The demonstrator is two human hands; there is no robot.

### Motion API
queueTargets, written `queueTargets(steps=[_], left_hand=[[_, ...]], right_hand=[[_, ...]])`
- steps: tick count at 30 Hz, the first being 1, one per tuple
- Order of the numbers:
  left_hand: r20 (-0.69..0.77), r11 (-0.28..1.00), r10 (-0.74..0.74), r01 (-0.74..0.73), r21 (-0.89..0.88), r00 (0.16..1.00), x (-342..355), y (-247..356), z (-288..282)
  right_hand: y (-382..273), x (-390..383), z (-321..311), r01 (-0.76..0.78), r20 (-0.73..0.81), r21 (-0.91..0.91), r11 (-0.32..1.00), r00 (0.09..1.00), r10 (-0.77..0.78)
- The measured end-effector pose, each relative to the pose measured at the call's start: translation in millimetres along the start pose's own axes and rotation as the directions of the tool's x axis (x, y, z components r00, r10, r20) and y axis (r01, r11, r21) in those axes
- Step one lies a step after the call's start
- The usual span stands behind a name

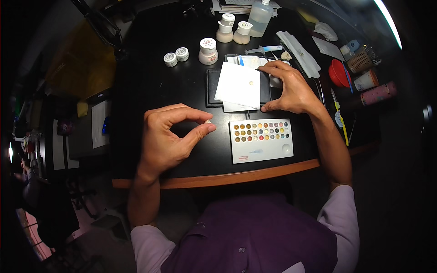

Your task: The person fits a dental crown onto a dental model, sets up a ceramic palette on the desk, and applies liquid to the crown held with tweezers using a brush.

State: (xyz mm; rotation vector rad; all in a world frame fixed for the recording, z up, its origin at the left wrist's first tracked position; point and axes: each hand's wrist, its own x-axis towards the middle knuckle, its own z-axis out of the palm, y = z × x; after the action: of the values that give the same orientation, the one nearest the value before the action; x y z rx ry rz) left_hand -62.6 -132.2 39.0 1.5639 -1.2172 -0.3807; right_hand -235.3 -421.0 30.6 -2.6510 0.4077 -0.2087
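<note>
Between the thumb and index finger of my left hand (168, 139) is a tiny off-white piece (208, 122), pinched over the desk. My right hand (293, 91) grips the right side of a stack made up of white paper pads (232, 88) and a black flat tray (210, 88), thumb at the near corner and fingertips at the far one. A small pale spot (251, 83) shows on the top sheet. A white palette (261, 150) with several rows of coloured wells lies in front of the stack, between my forearms.
Several jars (208, 52), a clear bottle (259, 20) and a syringe (271, 48) sit at the back of the black desk (164, 104). A red bowl (337, 73), cups and tools are at right. A desk lamp arm (104, 27) stands back left; another person (29, 182) is far left.
</note>
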Motion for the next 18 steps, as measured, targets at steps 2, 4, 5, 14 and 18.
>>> queueTargets(steps=[2, 4, 5, 14, 18], left_hand=[[0.009, 1.0, -0.001, 0.001, 0.027, 1.0, 0.5, 1.7, -0.8], [0.017, 0.998, -0.003, 0.002, 0.055, 1.0, 0.5, 1.3, -0.9], [0.008, 0.996, 0.015, -0.015, 0.085, 1.0, 0.9, 0.7, -0.9], [-0.002, 0.985, 0.069, -0.067, 0.156, 0.998, 6.3, -7.7, 2.1], [0.011, 0.983, 0.042, -0.043, 0.177, 0.999, 10.2, -9.4, 0.0]], right_hand=[[0.0, -0.6, -0.5, -0.011, 0.005, -0.019, 1.0, 1.0, 0.011], [-0.6, -0.8, -1.6, -0.02, 0.011, -0.037, 0.999, 1.0, 0.02], [-1.5, -0.5, -2.9, -0.017, 0.021, -0.042, 0.999, 1.0, 0.018], [4.4, -3.1, 0.6, -0.049, 0.054, 0.005, 0.999, 0.997, 0.048], [8.8, -3.8, 2.7, -0.026, 0.065, -0.006, 1.0, 0.998, 0.027]])
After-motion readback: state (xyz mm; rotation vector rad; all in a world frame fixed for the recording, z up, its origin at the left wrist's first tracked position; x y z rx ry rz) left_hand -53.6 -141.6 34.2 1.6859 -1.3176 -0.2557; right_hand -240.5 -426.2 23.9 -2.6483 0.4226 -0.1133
